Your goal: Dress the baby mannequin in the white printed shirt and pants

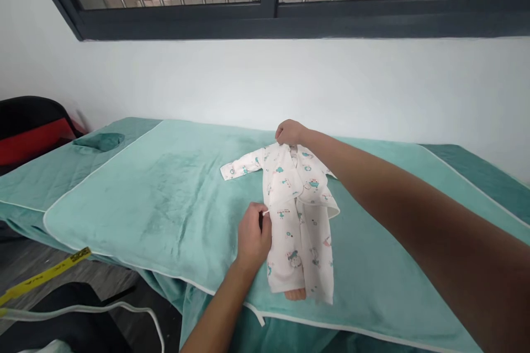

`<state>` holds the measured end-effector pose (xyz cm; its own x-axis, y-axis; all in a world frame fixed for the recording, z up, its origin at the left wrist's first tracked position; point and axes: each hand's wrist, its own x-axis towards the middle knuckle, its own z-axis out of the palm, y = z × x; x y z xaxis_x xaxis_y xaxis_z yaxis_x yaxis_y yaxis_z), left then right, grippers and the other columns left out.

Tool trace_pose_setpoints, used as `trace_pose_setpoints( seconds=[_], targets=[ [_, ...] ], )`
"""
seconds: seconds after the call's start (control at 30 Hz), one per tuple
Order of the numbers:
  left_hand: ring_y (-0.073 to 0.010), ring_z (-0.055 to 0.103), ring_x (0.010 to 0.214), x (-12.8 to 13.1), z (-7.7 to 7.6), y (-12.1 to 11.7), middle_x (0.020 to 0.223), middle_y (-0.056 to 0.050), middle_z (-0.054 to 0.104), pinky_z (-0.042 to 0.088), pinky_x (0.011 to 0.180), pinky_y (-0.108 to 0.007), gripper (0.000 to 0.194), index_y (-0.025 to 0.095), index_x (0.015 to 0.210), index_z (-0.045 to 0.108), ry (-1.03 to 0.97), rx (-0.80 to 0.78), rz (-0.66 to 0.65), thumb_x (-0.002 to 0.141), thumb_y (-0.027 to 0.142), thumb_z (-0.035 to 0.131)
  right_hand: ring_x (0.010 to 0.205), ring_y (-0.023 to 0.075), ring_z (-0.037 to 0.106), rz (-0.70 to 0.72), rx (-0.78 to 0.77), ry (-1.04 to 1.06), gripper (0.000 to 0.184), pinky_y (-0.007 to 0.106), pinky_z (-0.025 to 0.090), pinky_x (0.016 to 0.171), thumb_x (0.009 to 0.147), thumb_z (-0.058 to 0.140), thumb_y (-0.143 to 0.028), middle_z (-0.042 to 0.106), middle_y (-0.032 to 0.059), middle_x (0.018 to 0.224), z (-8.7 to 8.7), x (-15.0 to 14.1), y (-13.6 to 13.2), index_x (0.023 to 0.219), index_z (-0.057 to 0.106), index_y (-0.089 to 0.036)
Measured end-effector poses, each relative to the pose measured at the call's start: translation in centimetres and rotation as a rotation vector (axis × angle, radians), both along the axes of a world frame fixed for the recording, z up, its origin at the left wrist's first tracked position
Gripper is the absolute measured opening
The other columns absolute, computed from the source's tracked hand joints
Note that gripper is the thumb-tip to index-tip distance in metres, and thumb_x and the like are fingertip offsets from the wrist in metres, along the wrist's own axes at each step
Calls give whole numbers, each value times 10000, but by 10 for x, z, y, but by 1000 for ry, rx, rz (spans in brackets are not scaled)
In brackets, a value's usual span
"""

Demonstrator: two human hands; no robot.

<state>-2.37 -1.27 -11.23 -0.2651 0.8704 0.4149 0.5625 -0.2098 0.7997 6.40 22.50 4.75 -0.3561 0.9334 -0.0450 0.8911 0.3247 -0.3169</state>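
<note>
A white baby romper [296, 209] with small teal and pink prints lies on a teal blanket [165, 193], legs toward me and one sleeve spread out to the left. My left hand [253, 237] pinches the romper's left side edge near the waist, fingers closed on the fabric. My right hand [290, 132] reaches across to the far end and grips the collar, fingers curled on it. The right sleeve looks folded in over the body.
The blanket with white piping covers a table under a white wall and dark-framed window [269, 0]. A folded teal cloth [101, 141] lies far left. A black and red chair [28, 127] stands at left. Yellow tape [45, 274] and a white cable [124, 309] lie below.
</note>
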Motion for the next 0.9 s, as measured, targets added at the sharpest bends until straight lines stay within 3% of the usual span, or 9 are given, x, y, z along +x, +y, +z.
trace_pose_setpoints(
  seconds=[0.2, 0.37, 0.47, 0.53, 0.6, 0.73, 0.9],
  targets=[
    [-162, 577, 776, -2, 1, 3, 823, -13, 613, 459, 739, -301, 59, 205, 866, 532, -96, -27, -5, 886, 226, 481, 903, 153, 609, -10, 68, 105, 243, 208, 438, 683, 664, 594, -30, 698, 47, 1037, -5, 29, 3, 852, 677, -160],
    [-172, 577, 768, -17, 1, 7, 783, -20, 605, 485, 727, -303, 227, 204, 807, 549, -168, -22, 6, 937, 346, 429, 875, 169, 580, -47, 171, 166, 130, 259, 400, 701, 841, 527, -240, 673, 63, 977, -18, 45, -23, 895, 622, -169],
    [-220, 582, 966, -46, 4, 23, 988, -70, 626, 488, 862, -362, 196, 201, 971, 612, 74, 12, 76, 920, 286, 443, 789, 165, 570, -8, 174, 173, 203, 271, 370, 645, 888, 496, -378, 662, 34, 870, -25, 56, -61, 835, 578, -200],
    [-268, 522, 1144, -72, 7, 39, 1174, -123, 587, 425, 1001, -422, 304, 182, 1155, 600, 301, 6, 166, 888, 219, 460, 712, 164, 556, 4, 140, 151, 260, 278, 340, 589, 893, 487, -448, 647, 19, 793, -31, 65, -92, 795, 545, -215],
    [-304, 480, 1210, -96, 11, 57, 1293, -165, 523, 397, 1029, -443, 422, 154, 1287, 549, 475, -77, 250, 875, 222, 486, 639, 163, 527, -25, 109, 110, 302, 283, 303, 540, 889, 484, -497, 624, 11, 729, -37, 72, -120, 758, 502, -225],
    [-353, 499, 1171, -121, 14, 85, 1249, -178, 560, 416, 952, -469, 529, 174, 1399, 474, 614, -323, 355, 903, 357, 484, 537, 152, 450, -47, 66, 24, 375, 283, 237, 492, 870, 512, -522, 562, 0, 622, -49, 73, -151, 668, 397, -228],
    [-314, 537, 1102, -126, 11, 94, 1130, -130, 643, 413, 908, -417, 440, 213, 1348, 542, 670, -279, 287, 938, 277, 396, 515, 152, 432, -90, 79, 87, 362, 275, 218, 492, 899, 452, -420, 502, -17, 556, -56, 67, -153, 626, 319, -223]
  ],
)
